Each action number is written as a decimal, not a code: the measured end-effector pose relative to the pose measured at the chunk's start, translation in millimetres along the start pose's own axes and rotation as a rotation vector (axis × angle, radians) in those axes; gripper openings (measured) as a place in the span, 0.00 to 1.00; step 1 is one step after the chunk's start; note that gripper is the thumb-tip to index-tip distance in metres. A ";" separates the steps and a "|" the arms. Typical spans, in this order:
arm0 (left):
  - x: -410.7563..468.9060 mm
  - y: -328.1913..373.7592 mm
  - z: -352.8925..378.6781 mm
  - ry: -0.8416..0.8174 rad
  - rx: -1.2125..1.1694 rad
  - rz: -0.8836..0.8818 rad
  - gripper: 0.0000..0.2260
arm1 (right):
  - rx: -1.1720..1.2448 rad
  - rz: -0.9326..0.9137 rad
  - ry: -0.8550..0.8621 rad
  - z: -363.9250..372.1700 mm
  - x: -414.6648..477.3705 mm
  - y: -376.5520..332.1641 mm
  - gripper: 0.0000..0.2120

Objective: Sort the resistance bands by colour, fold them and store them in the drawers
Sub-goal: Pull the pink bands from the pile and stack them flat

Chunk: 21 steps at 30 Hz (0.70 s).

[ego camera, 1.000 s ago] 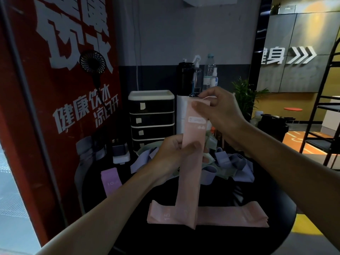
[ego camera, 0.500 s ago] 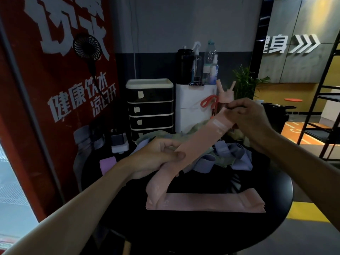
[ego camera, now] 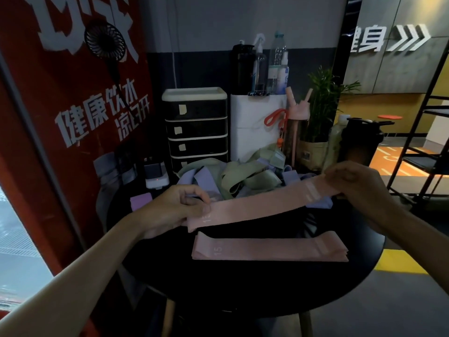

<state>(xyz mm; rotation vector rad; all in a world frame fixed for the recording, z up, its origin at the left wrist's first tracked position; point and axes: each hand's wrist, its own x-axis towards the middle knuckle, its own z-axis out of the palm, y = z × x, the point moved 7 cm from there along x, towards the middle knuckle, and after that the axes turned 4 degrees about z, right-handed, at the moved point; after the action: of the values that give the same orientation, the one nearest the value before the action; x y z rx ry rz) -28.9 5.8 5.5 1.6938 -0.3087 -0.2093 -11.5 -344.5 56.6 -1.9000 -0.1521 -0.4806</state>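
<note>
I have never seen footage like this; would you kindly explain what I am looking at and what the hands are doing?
There is no machine: these are a person's bare hands, filmed by one wide-angle camera worn on the head, looking down. The left hand and right hand each pinch an end of a pink resistance band, held out above a round black table. On the table lie a flat pink pile, a heap of green and lilac bands and one purple band at the left. Behind stands a black drawer unit, drawers shut.
</note>
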 end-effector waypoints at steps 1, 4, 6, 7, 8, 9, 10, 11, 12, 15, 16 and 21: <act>-1.4 -1.8 -2.9 0.034 -0.001 0.000 0.03 | -0.018 0.019 -0.010 -1.0 -3.8 7.4 0.14; -6.2 -9.0 -10.3 0.122 0.027 -0.003 0.02 | -0.071 0.074 -0.021 -4.0 -17.0 29.3 0.14; -8.8 -14.3 -12.5 0.174 0.082 0.004 0.02 | -0.115 0.100 -0.034 -3.5 -24.6 39.0 0.12; -9.7 -16.3 -13.5 0.203 0.108 0.010 0.03 | -0.127 0.106 -0.047 -2.0 -28.2 41.3 0.09; -10.4 -18.1 -13.7 0.231 0.131 0.014 0.03 | -0.134 0.104 -0.062 0.0 -31.8 42.2 0.07; -10.4 -19.6 -14.3 0.255 0.158 0.017 0.03 | -0.144 0.093 -0.072 1.8 -34.8 42.5 0.06; -10.1 -20.4 -14.4 0.276 0.198 0.020 0.04 | -0.165 0.070 -0.080 2.9 -37.0 42.9 0.06; -9.4 -21.0 -15.1 0.296 0.253 0.024 0.04 | -0.196 0.045 -0.085 3.9 -38.4 43.8 0.07; -8.8 -20.8 -15.5 0.312 0.314 0.030 0.04 | -0.231 0.022 -0.093 4.6 -40.0 44.5 0.08; -7.9 -21.2 -14.7 0.326 0.437 0.048 0.05 | -0.302 0.000 -0.120 7.0 -42.4 51.5 0.09; -7.9 -21.7 -14.0 0.319 0.456 0.050 0.05 | -0.318 -0.001 -0.121 6.9 -42.4 56.4 0.11; -7.7 -25.1 -11.9 0.302 0.519 0.046 0.04 | -0.353 0.010 -0.127 5.1 -43.6 73.7 0.15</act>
<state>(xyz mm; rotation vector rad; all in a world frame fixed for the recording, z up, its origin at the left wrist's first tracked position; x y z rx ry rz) -30.4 22.6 -17.8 2.1936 -0.1826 0.1786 -25.6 -362.3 -26.1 -2.2779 -0.1482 -0.3993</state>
